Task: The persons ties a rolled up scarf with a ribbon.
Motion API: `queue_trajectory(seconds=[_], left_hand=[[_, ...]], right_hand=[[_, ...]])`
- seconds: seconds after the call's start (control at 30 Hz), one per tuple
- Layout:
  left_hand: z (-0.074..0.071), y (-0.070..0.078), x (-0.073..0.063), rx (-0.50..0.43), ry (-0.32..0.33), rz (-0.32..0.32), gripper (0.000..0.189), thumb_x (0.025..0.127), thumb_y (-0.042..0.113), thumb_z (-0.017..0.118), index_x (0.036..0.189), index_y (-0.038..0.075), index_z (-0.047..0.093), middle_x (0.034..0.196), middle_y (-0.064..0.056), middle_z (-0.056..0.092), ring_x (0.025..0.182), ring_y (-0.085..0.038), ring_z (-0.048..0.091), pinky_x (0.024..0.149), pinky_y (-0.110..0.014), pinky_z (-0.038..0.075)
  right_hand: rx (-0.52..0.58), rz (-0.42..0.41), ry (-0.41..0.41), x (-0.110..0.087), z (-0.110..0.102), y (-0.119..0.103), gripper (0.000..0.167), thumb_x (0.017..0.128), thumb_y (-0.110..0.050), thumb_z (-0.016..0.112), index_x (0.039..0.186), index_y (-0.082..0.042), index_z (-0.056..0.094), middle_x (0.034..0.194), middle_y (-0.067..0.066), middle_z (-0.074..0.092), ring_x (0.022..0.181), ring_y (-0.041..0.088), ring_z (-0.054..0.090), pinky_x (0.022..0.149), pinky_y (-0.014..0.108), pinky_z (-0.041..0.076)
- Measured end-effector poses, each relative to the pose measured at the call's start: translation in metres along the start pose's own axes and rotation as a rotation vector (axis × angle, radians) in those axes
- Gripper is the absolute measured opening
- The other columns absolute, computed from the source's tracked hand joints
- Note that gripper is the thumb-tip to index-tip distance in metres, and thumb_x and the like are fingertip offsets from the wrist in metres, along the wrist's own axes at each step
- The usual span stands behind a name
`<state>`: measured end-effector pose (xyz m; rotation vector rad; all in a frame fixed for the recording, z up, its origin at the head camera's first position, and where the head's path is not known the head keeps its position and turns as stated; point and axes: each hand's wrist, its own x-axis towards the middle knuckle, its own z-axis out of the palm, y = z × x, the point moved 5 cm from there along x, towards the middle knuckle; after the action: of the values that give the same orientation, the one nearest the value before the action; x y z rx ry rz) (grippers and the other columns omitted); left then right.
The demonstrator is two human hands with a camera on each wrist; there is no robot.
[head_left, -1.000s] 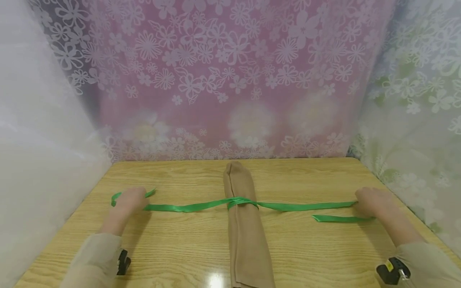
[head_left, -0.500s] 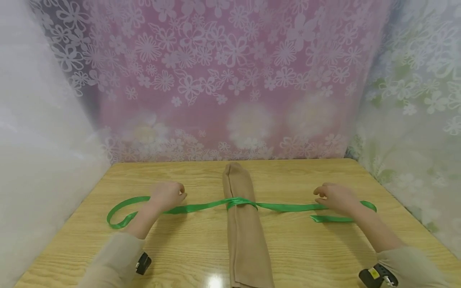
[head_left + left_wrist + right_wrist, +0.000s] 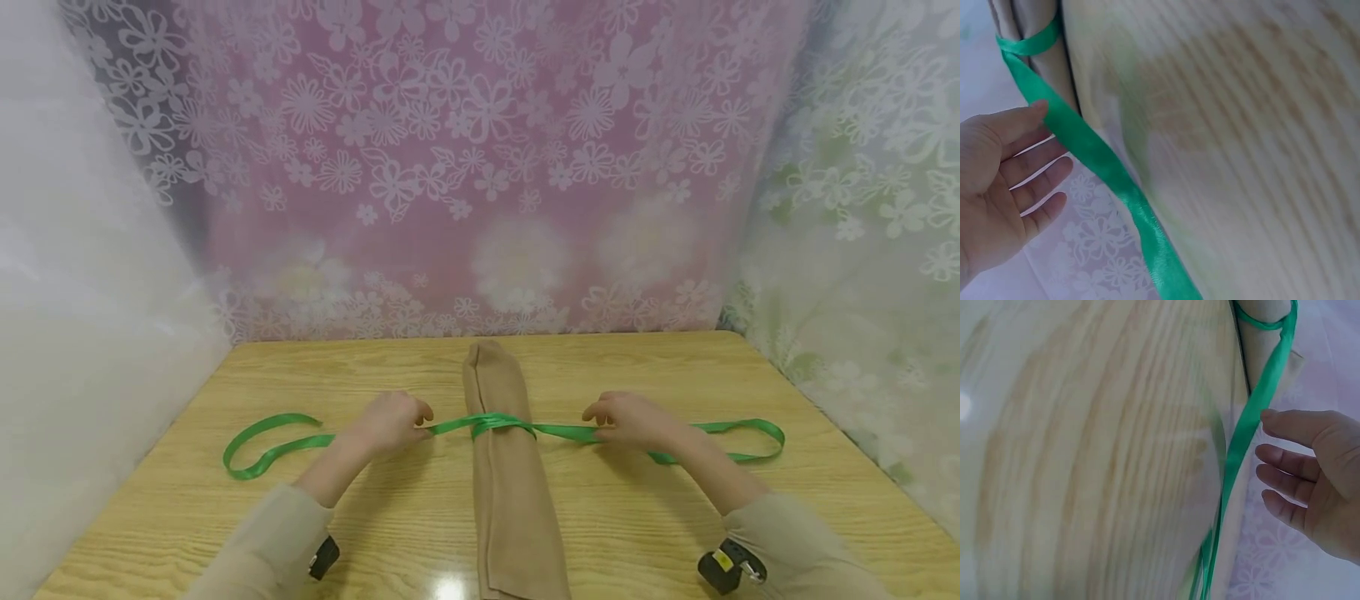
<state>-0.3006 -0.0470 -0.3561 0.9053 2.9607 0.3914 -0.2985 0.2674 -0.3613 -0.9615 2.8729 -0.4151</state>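
Observation:
A long tan folded cloth bundle (image 3: 517, 508) lies lengthwise on the table, with a green ribbon (image 3: 491, 421) wrapped and crossed around it. The ribbon's two tails stretch out left and right. My left hand (image 3: 390, 423) is over the left tail, close to the bundle; in the left wrist view its thumb tip touches the ribbon and the other fingers are loosely bent. On the other side my right hand (image 3: 633, 421) is at the right tail, its thumb tip at the ribbon's edge in the right wrist view and its fingers spread apart. Neither hand visibly grips the ribbon.
The light wooden table (image 3: 360, 367) carries the ribbon's looped ends at far left and far right. A pink flowered curtain (image 3: 465, 167) hangs behind it, with pale sheets on both sides. A dark device (image 3: 722, 569) sits on each wrist.
Both hands have let go of the outer parts of the ribbon and moved inward towards the bundle. The released ends now lie in loops on the table. The bundle has stayed in place.

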Motion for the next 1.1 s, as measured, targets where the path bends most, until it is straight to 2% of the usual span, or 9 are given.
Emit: queue_trajectory(seconds=[0.13, 0.23, 0.33, 0.43, 0.63, 0.8, 0.87, 0.97, 1.1], left_hand=[[0.007, 0.002, -0.003, 0.037, 0.007, 0.042, 0.012, 0.082, 0.013, 0.070, 0.091, 0.006, 0.072, 0.085, -0.004, 0.069, 0.075, -0.017, 0.064, 0.067, -0.030, 0.052], [0.010, 0.002, -0.005, 0.072, 0.013, 0.052, 0.006, 0.082, 0.011, 0.068, 0.085, 0.008, 0.073, 0.080, -0.002, 0.069, 0.067, -0.012, 0.061, 0.062, -0.027, 0.050], [0.009, 0.000, -0.008, 0.064, 0.018, 0.029, 0.009, 0.082, 0.004, 0.065, 0.077, 0.007, 0.072, 0.069, 0.000, 0.064, 0.055, -0.009, 0.050, 0.054, -0.024, 0.044], [0.005, -0.001, -0.012, 0.073, 0.046, 0.008, 0.020, 0.080, -0.005, 0.060, 0.065, 0.007, 0.065, 0.057, 0.003, 0.051, 0.050, -0.009, 0.036, 0.050, -0.023, 0.034], [-0.002, -0.002, -0.017, 0.155, 0.123, -0.005, 0.033, 0.079, -0.010, 0.053, 0.056, 0.012, 0.044, 0.053, 0.004, 0.028, 0.050, -0.009, 0.025, 0.049, -0.023, 0.024], [-0.004, -0.001, -0.019, 0.161, 0.174, -0.024, 0.043, 0.079, -0.009, 0.050, 0.054, 0.016, 0.027, 0.050, 0.006, 0.020, 0.045, -0.007, 0.018, 0.041, -0.018, 0.016], [-0.004, -0.002, -0.020, 0.133, 0.183, -0.044, 0.041, 0.080, -0.009, 0.050, 0.053, 0.015, 0.030, 0.049, 0.006, 0.021, 0.044, -0.006, 0.019, 0.040, -0.017, 0.016], [-0.003, -0.004, -0.019, 0.079, 0.184, -0.081, 0.034, 0.084, -0.008, 0.048, 0.054, 0.010, 0.045, 0.049, 0.005, 0.024, 0.043, -0.006, 0.020, 0.040, -0.017, 0.017], [-0.004, -0.008, -0.018, -0.037, 0.203, -0.138, 0.022, 0.087, -0.004, 0.048, 0.073, 0.000, 0.064, 0.050, 0.004, 0.031, 0.043, -0.006, 0.023, 0.041, -0.017, 0.019]], right_hand=[[0.022, 0.020, -0.020, 0.003, 0.007, -0.009, 0.024, 0.083, -0.010, 0.067, 0.105, -0.003, 0.067, 0.072, -0.008, 0.052, 0.062, 0.005, 0.043, 0.055, 0.024, 0.039], [0.038, 0.046, -0.045, 0.002, 0.011, -0.013, 0.015, 0.082, -0.011, 0.068, 0.097, -0.007, 0.069, 0.070, -0.009, 0.055, 0.060, 0.005, 0.043, 0.054, 0.023, 0.039], [0.055, 0.062, -0.056, -0.001, 0.012, -0.016, 0.001, 0.081, -0.010, 0.068, 0.082, -0.009, 0.068, 0.067, -0.009, 0.056, 0.057, 0.005, 0.043, 0.052, 0.022, 0.039], [0.034, 0.099, -0.035, -0.005, 0.010, -0.018, 0.010, 0.082, -0.009, 0.065, 0.072, -0.011, 0.064, 0.063, -0.008, 0.053, 0.054, 0.005, 0.041, 0.049, 0.021, 0.036], [-0.030, 0.147, 0.043, -0.011, 0.003, -0.018, 0.006, 0.085, -0.008, 0.062, 0.082, -0.005, 0.066, 0.073, -0.003, 0.062, 0.059, 0.006, 0.053, 0.054, 0.024, 0.047], [-0.019, 0.185, 0.099, -0.011, 0.000, -0.017, 0.011, 0.087, -0.008, 0.058, 0.086, -0.003, 0.067, 0.079, 0.003, 0.066, 0.064, 0.011, 0.059, 0.059, 0.030, 0.051], [-0.004, 0.202, 0.122, -0.010, 0.000, -0.016, 0.013, 0.088, -0.008, 0.056, 0.086, -0.002, 0.067, 0.078, 0.004, 0.066, 0.062, 0.011, 0.058, 0.058, 0.030, 0.050], [0.006, 0.203, 0.157, -0.010, -0.001, -0.017, 0.015, 0.088, -0.007, 0.055, 0.088, 0.001, 0.067, 0.078, 0.006, 0.066, 0.059, 0.009, 0.057, 0.057, 0.029, 0.050], [0.041, 0.231, 0.226, -0.011, -0.004, -0.016, 0.019, 0.088, -0.006, 0.051, 0.092, 0.005, 0.066, 0.078, 0.009, 0.066, 0.049, 0.007, 0.048, 0.051, 0.025, 0.046]])
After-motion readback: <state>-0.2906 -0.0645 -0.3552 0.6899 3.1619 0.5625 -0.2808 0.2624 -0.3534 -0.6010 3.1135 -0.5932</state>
